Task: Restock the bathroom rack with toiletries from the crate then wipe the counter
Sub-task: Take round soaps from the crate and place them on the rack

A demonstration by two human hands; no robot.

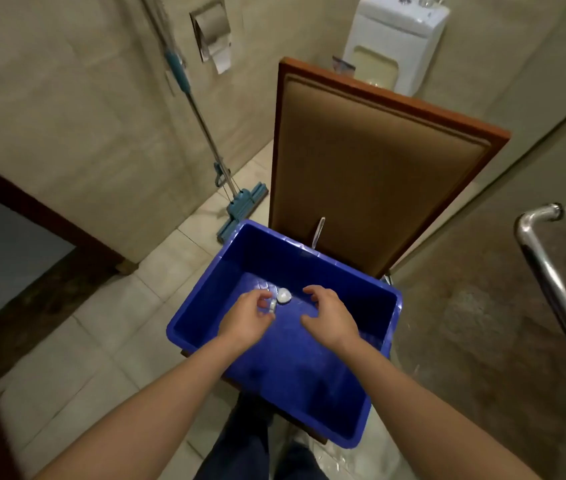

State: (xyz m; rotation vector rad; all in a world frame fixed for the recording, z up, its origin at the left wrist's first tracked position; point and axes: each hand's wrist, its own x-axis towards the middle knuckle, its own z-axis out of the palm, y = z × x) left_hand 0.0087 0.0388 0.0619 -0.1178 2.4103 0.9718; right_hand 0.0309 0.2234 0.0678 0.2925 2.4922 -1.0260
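Left hand (245,320), low in the middle of the frame, has its fingers curled and pinches a small round white toiletry (272,305) between thumb and fingertips. Just beyond it, a second white piece (284,295) lies on the crate's floor, close to the pinched one; whether the two touch cannot be told. To its right, the right hand (330,315) hovers with fingers loosely bent and spread, gripping nothing.

Both hands are inside the blue crate (205,299), a deep plastic box with smooth walls, a rolled rim and a gridded bottom. Apart from the two white pieces, its visible floor is bare blue. The crate rests on a chair seat, turned at a slant, and the chair back (371,168), brown padding in a reddish wooden frame, rises behind it toward the upper middle.

Pale floor tiles (101,323) spread to the lower left. A blue-headed mop (243,206) leans against the beige tiled wall, its pole running to the upper left. A toilet roll holder (212,29) is set in that wall near the top, and a white toilet (395,39) stands at the upper right behind the chair. A chrome handle (551,271) crosses the right edge on a glass panel. Dark trousers (240,445) show at the bottom.
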